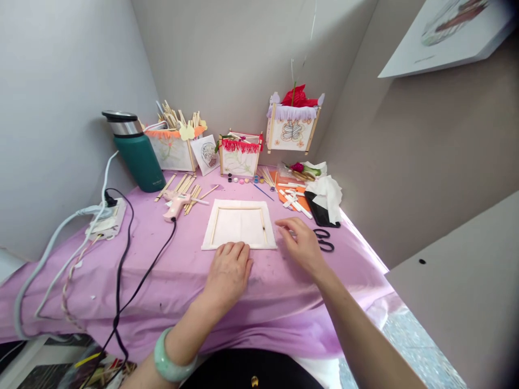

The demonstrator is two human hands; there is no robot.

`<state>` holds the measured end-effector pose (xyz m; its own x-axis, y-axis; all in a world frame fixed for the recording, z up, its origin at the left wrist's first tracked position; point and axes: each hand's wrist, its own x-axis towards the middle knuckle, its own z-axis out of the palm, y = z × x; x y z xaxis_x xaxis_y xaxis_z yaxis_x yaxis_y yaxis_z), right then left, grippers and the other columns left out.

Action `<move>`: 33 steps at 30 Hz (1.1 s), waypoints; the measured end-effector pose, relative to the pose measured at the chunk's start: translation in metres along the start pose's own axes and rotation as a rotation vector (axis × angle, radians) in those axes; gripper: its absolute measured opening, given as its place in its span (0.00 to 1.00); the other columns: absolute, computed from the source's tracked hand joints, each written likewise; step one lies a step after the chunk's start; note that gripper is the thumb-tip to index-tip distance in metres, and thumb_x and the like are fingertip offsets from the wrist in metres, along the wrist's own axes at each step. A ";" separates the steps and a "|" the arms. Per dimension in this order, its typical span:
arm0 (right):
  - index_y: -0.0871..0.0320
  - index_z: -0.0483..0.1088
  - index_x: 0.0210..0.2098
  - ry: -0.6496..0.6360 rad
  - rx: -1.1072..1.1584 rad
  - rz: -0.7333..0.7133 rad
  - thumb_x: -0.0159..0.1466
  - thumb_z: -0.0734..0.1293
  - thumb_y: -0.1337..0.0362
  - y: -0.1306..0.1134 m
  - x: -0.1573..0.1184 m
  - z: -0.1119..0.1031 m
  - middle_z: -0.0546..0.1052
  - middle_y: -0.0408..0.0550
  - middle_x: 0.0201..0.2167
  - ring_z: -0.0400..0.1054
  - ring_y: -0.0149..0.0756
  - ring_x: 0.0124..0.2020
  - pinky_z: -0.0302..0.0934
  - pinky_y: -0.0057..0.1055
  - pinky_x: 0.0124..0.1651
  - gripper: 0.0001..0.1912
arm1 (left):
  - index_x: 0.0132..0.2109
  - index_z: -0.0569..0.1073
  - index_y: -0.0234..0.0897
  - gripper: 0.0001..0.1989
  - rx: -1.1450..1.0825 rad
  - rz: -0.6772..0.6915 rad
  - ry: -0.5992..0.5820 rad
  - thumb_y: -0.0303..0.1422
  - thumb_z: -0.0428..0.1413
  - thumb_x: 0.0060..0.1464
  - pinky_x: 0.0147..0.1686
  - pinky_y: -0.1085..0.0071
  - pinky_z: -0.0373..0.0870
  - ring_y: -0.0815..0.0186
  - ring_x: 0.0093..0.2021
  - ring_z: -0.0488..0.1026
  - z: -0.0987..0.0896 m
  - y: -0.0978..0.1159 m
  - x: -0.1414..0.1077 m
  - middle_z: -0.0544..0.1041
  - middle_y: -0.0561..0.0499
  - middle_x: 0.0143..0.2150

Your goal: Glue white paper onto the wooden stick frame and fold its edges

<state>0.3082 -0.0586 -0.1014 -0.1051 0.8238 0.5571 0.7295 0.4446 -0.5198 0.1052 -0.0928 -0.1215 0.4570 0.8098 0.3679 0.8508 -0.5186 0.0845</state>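
A white sheet (pixel 239 227) lies flat on the purple cloth, with thin wooden sticks (pixel 213 227) along its edges forming a rectangular frame. My left hand (pixel 231 267) rests palm down at the near edge, its fingers lying on the sheet's border, holding nothing. Just off the sheet's right side is my right hand (pixel 300 240), fingers loosely bent, thumb and index finger slightly apart, with nothing visible between them. Black-handled scissors (pixel 324 240) lie right beside that hand, blades hidden. To the left, a pink glue gun (pixel 177 205) lies among loose wooden sticks (pixel 190 186).
A teal bottle (pixel 140 159) and a power strip (pixel 108 219) with cables are at left. Decorated paper boxes (pixel 241 159) stand at the back; one hanging lantern-like box (pixel 292 129) is above. Small paint pots (pixel 242 181), white tissue (pixel 328 194) and a black phone-like object (pixel 320 212) lie behind and right.
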 end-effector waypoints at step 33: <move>0.57 0.73 0.41 -0.094 -0.347 -0.216 0.66 0.62 0.68 -0.023 -0.027 0.021 0.74 0.50 0.38 0.61 0.41 0.40 0.51 0.38 0.43 0.09 | 0.48 0.68 0.36 0.12 -0.021 -0.022 -0.018 0.34 0.45 0.62 0.49 0.56 0.61 0.57 0.46 0.65 -0.006 0.001 0.001 0.71 0.45 0.45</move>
<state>0.2802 -0.0840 -0.1180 -0.3298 0.7605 0.5594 0.8667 0.4788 -0.1399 0.1045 -0.0941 -0.1153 0.4434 0.8256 0.3489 0.8550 -0.5065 0.1118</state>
